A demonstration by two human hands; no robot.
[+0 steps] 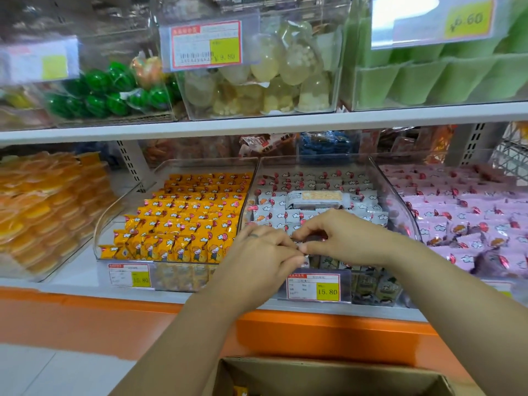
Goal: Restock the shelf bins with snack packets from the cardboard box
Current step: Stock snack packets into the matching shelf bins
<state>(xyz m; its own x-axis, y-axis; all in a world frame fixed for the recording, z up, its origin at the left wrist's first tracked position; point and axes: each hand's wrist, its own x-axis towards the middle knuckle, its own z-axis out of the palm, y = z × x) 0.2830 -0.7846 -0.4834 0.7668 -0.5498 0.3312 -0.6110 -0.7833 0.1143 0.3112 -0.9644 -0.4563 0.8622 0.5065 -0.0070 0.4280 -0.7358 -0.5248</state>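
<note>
Both hands meet over the front of the middle clear bin (380,178), which holds white snack packets (285,215). My left hand (263,252) and my right hand (340,235) have curled fingers that pinch small packets at the bin's front row. What exactly lies between the fingers is mostly hidden. A longer white-and-orange packet (317,199) lies flat on top of the white packets behind my hands. The open cardboard box (328,372) sits below at the bottom edge, with a yellow packet (240,391) peeking inside.
Left of the middle bin is a clear bin of yellow packets (183,218); right is one of pink packets (463,221). Orange packs (43,212) fill the far left. An upper shelf (257,125) carries bins of green balls, jelly cups and green packs. Price tags hang along the front.
</note>
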